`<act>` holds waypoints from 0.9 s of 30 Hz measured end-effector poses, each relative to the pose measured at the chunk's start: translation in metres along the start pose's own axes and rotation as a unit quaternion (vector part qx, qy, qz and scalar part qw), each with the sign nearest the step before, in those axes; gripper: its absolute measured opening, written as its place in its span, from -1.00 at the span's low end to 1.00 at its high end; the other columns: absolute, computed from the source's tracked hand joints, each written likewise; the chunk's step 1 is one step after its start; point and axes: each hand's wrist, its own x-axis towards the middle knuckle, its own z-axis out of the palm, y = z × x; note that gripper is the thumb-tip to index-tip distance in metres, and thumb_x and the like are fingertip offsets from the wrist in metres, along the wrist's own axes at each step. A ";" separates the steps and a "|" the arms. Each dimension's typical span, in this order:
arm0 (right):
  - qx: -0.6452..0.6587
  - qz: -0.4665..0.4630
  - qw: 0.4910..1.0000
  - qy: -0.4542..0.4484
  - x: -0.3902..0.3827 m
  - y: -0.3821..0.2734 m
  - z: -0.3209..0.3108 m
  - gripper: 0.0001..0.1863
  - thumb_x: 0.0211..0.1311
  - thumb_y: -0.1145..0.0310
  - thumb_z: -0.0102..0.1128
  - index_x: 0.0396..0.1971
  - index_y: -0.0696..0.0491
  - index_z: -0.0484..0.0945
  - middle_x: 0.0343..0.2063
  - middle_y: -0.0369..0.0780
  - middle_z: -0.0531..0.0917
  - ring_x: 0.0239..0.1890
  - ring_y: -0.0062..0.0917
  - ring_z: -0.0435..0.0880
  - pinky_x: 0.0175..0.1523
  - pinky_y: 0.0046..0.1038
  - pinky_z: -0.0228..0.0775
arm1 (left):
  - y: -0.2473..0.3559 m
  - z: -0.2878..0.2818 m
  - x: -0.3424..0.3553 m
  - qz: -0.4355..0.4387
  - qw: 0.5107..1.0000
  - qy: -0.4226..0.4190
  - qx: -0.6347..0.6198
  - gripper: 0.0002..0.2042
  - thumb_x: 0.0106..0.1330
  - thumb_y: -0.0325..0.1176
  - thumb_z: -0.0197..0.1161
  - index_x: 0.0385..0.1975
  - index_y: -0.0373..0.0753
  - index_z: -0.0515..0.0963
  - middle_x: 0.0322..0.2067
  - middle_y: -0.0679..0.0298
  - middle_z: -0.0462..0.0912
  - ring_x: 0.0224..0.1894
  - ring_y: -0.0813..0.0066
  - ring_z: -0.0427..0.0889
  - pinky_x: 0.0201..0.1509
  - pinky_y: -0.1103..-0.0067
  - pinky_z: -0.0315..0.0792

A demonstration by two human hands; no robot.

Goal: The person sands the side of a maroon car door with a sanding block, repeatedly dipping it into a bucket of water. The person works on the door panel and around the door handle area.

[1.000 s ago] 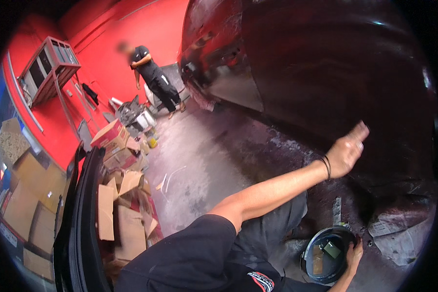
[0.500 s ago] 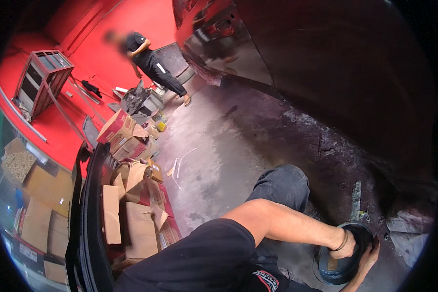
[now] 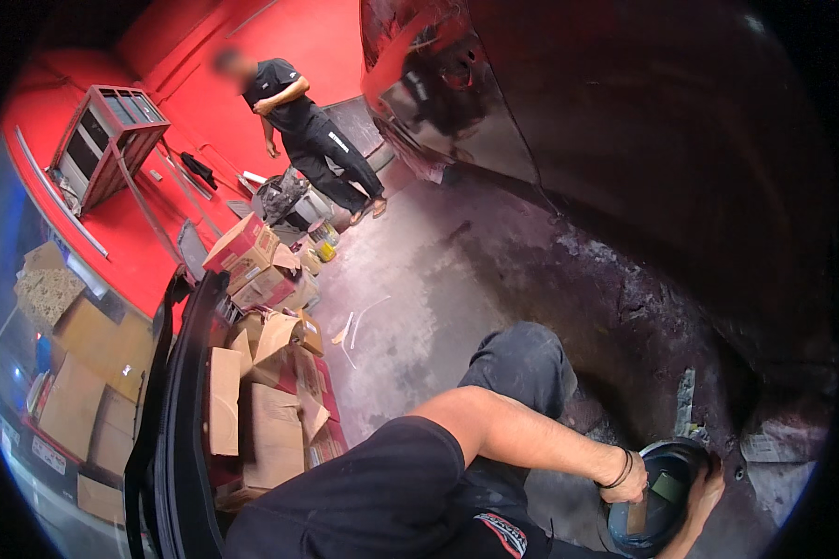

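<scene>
A dark round tub (image 3: pixel 660 463) with liquid in it stands on the floor at the lower right. My left hand (image 3: pixel 630 479), with dark bands at its wrist, is at the tub's left side with its fingers curled inward; what they hold, if anything, is hidden. Just below those fingers shows a flat tan piece (image 3: pixel 637 518). A small greenish rectangular piece (image 3: pixel 666 485) lies inside the tub. Around the right rim curls my right hand (image 3: pixel 706 494), gripping it.
Dark car bodywork (image 3: pixel 643 140) fills the upper right. Open cardboard boxes (image 3: pixel 275 429) stand left beside a black panel (image 3: pixel 182 419). Another person (image 3: pixel 289 112) stands near the red wall. Crumpled paper (image 3: pixel 783 456) lies right of the tub, and a narrow strip (image 3: pixel 685 401) beyond it.
My left hand has drawn from inside the tub toward its left rim, uncovering the greenish piece. My right hand keeps its place on the tub. The view has shifted slightly, and the other person's legs have moved.
</scene>
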 end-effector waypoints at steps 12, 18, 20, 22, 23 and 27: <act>0.017 0.011 1.000 0.020 0.014 -0.023 0.011 -0.62 0.58 0.39 0.18 0.21 0.24 0.76 0.13 0.12 0.84 0.22 0.05 0.82 0.32 -0.08 0.61 | 0.016 0.003 0.007 0.018 0.998 -0.059 0.021 -0.59 0.45 -0.06 0.30 0.13 -0.16 0.79 0.06 -0.01 0.89 0.19 -0.06 0.84 0.22 0.07 0.70; 0.031 -0.052 0.998 0.005 0.031 -0.034 0.028 -0.64 0.56 0.40 0.19 0.17 0.23 0.78 0.09 0.11 0.85 0.16 0.06 0.84 0.29 -0.07 0.60 | 0.014 0.002 0.002 -0.007 0.997 -0.068 0.028 -0.58 0.41 -0.06 0.34 0.14 -0.15 0.79 0.07 0.00 0.89 0.20 -0.04 0.84 0.24 0.09 0.70; 0.045 -0.062 0.997 -0.011 0.036 -0.059 0.029 -0.65 0.55 0.40 0.20 0.15 0.23 0.79 0.08 0.11 0.85 0.14 0.06 0.84 0.29 -0.07 0.59 | 0.013 0.003 -0.005 -0.023 0.997 -0.071 0.018 -0.58 0.40 -0.07 0.36 0.14 -0.15 0.79 0.07 0.00 0.89 0.20 -0.04 0.84 0.24 0.10 0.70; 0.044 -0.072 0.996 -0.010 0.043 -0.062 0.037 -0.65 0.54 0.39 0.19 0.13 0.24 0.79 0.07 0.12 0.85 0.13 0.07 0.84 0.29 -0.07 0.59 | 0.013 0.006 -0.009 -0.039 0.997 -0.066 0.012 -0.58 0.39 -0.08 0.37 0.13 -0.16 0.79 0.07 0.00 0.89 0.19 -0.04 0.85 0.24 0.10 0.71; 0.042 -0.077 0.996 -0.009 0.045 -0.064 0.040 -0.65 0.53 0.39 0.19 0.12 0.24 0.80 0.06 0.13 0.85 0.13 0.08 0.84 0.30 -0.08 0.59 | 0.011 0.005 -0.012 -0.038 0.997 -0.063 0.006 -0.59 0.37 -0.10 0.38 0.10 -0.19 0.79 0.05 0.00 0.89 0.17 -0.04 0.85 0.22 0.10 0.72; 0.013 -0.047 0.999 -0.016 0.052 -0.065 0.043 -0.65 0.53 0.37 0.21 0.11 0.23 0.81 0.05 0.14 0.85 0.14 0.10 0.83 0.29 -0.08 0.59 | 0.009 0.000 -0.025 -0.048 0.997 -0.060 -0.019 -0.63 0.33 -0.14 0.42 0.01 -0.25 0.80 0.00 -0.01 0.89 0.10 -0.06 0.88 0.15 0.09 0.75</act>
